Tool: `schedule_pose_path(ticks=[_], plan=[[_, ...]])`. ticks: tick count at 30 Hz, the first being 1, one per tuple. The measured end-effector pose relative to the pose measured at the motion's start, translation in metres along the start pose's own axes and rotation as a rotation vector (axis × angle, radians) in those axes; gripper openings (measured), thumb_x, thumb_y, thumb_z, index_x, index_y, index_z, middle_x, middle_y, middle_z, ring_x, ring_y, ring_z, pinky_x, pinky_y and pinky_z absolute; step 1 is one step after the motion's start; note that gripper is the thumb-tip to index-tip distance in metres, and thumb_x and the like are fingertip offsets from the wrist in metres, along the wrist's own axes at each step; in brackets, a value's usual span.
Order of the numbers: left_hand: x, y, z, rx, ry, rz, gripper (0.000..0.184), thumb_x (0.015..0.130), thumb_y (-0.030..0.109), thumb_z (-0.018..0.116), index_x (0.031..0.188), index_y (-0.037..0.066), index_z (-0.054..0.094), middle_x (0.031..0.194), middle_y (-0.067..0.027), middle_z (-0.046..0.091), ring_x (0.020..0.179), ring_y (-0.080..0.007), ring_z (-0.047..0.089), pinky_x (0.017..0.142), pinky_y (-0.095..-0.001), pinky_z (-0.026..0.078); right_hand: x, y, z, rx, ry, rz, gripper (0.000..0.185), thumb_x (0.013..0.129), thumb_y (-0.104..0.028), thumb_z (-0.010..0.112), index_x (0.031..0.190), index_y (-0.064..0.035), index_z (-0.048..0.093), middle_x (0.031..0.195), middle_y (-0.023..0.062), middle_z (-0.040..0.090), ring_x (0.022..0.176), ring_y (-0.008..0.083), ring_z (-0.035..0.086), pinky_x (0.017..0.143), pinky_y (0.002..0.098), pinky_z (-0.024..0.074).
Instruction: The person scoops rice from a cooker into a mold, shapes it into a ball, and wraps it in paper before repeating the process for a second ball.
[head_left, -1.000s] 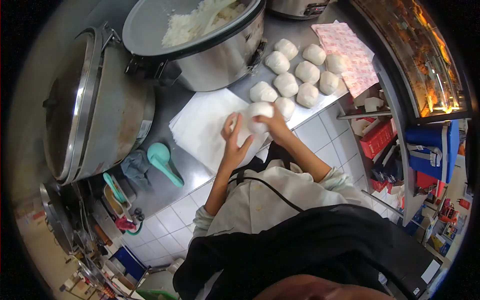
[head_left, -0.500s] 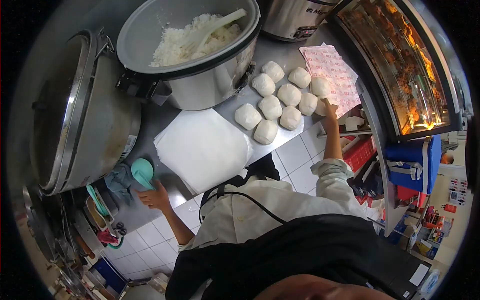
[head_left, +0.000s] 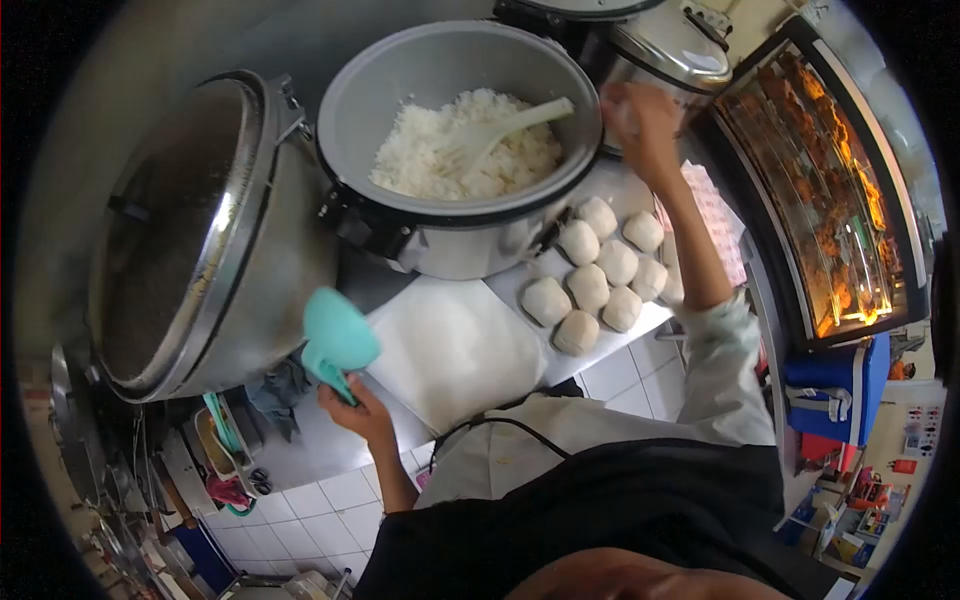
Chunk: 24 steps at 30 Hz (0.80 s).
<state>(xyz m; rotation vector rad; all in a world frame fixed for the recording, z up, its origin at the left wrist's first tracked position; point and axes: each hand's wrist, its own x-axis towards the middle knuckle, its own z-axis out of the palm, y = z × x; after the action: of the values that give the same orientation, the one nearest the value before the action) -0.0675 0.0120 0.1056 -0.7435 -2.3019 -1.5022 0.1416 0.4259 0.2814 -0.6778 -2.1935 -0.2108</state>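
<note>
A turquoise, round-bowled plastic scoop (head_left: 342, 335), handle clamped in the fingers of the left hand (head_left: 360, 408), is near white paper sheets (head_left: 450, 345) on the grey metal table (head_left: 320, 442). Right hand (head_left: 645, 125): beside the round silver rice cooker (head_left: 475, 248), fingers too blurred to tell.

The rice cooker (head_left: 480, 245) lies open from above, though the rice paddle (head_left: 500, 133) slants toward its right rim, where the right hand (head_left: 645, 125) crowds the side approach. Above the flat white paper stack (head_left: 455, 335) a hand could pass low, bounded by the cooker's wall beyond, wrapped bundles (head_left: 588, 288) right, and the turquoise scoop (head_left: 342, 335) left. Farther left, the large pot (head_left: 285, 290) blocks sideways passage.
</note>
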Motion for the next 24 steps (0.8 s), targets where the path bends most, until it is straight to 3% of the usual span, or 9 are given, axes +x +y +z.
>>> schedule_pose_path(ticks=[2,4,5,7,11,13,15,18,24], plan=[[0.033,0.040,0.016,-0.113,-0.009,0.096,0.031,0.092,0.020,0.049,0.106,-0.007,0.042,0.084,-0.0100,0.047,0.064,-0.0130,0.046,0.054,-0.0237,0.038,0.028,-0.012,0.053,-0.162,-0.229,-0.224,0.037,0.086,-0.041,0.053,0.094,-0.0070,0.065,0.096,0.0100,0.063,0.096,0.0273,0.054,0.085,0.0372,0.0352],[0.067,0.082,0.029,-0.315,-0.048,0.122,0.026,0.091,0.016,0.052,0.103,-0.007,0.048,0.085,-0.0088,0.047,0.059,-0.0106,0.046,0.053,-0.0213,0.036,0.056,-0.027,0.085,-0.369,-0.917,-0.341,0.047,0.088,-0.047,0.046,0.091,-0.0041,0.065,0.096,0.0121,0.062,0.090,0.0296,0.056,0.083,0.0407,0.0390],[0.082,0.098,0.034,-0.313,-0.032,0.129,0.026,0.091,0.016,0.052,0.103,-0.007,0.048,0.085,-0.0088,0.047,0.059,-0.0106,0.046,0.053,-0.0213,0.036,0.067,-0.030,0.100,-0.368,-0.902,-0.351,0.047,0.088,-0.047,0.046,0.091,-0.0041,0.065,0.096,0.0121,0.062,0.090,0.0296,0.056,0.083,0.0407,0.0390],[0.109,0.124,0.042,-0.261,-0.015,0.151,0.024,0.089,0.013,0.054,0.102,-0.008,0.054,0.086,-0.0081,0.048,0.055,-0.0093,0.046,0.052,-0.0213,0.037,0.083,-0.030,0.133,-0.308,-1.342,-0.370,0.044,0.083,-0.040,0.052,0.083,0.0018,0.065,0.097,0.0148,0.064,0.090,0.0287,0.060,0.078,0.0431,0.0440],[0.151,0.145,0.062,-0.352,0.002,0.159,0.026,0.089,0.009,0.054,0.110,-0.006,0.055,0.085,-0.0075,0.048,0.054,-0.0077,0.047,0.051,-0.0215,0.038,0.131,0.009,0.181,-0.234,-1.356,-0.466,0.030,0.075,-0.028,0.055,0.081,-0.0017,0.067,0.088,0.0131,0.066,0.082,0.0278,0.064,0.068,0.0421,0.0493],[0.164,0.141,0.073,-0.342,-0.022,0.202,0.030,0.089,0.009,0.055,0.116,-0.004,0.055,0.086,-0.0075,0.047,0.052,-0.0056,0.046,0.046,-0.0212,0.037,0.159,-0.030,0.114,-0.397,-0.916,-0.430,0.022,0.067,-0.019,0.056,0.079,-0.0048,0.068,0.078,0.0113,0.067,0.073,0.0263,0.065,0.063,0.0383,0.0508],[0.168,0.138,0.086,-0.376,-0.033,0.170,0.030,0.089,0.009,0.055,0.115,-0.004,0.055,0.087,-0.0081,0.047,0.054,-0.0058,0.047,0.042,-0.0201,0.037,0.162,-0.030,0.121,-0.454,-0.849,-0.492,0.022,0.066,-0.020,0.056,0.079,-0.0064,0.068,0.076,0.0111,0.066,0.073,0.0263,0.065,0.062,0.0373,0.0504],[0.169,0.129,0.102,-0.308,-0.058,0.195,0.043,0.087,0.011,0.058,0.126,-0.003,0.048,0.089,-0.0090,0.046,0.076,-0.0161,0.048,0.064,-0.0261,0.040,0.157,-0.033,0.136,-0.515,-0.767,-0.591,0.020,0.068,-0.022,0.057,0.079,-0.0088,0.068,0.075,0.0106,0.066,0.073,0.0258,0.065,0.061,0.0363,0.0498],[0.172,0.132,0.115,-0.360,0.132,0.130,0.043,0.089,0.014,0.053,0.126,-0.006,0.046,0.096,-0.0141,0.049,0.072,-0.0156,0.047,0.060,-0.0237,0.042,0.134,-0.030,0.176,-0.433,-0.827,-0.505,0.030,0.079,-0.037,0.057,0.081,-0.0094,0.068,0.079,0.0118,0.065,0.078,0.0265,0.064,0.063,0.0392,0.0488]])
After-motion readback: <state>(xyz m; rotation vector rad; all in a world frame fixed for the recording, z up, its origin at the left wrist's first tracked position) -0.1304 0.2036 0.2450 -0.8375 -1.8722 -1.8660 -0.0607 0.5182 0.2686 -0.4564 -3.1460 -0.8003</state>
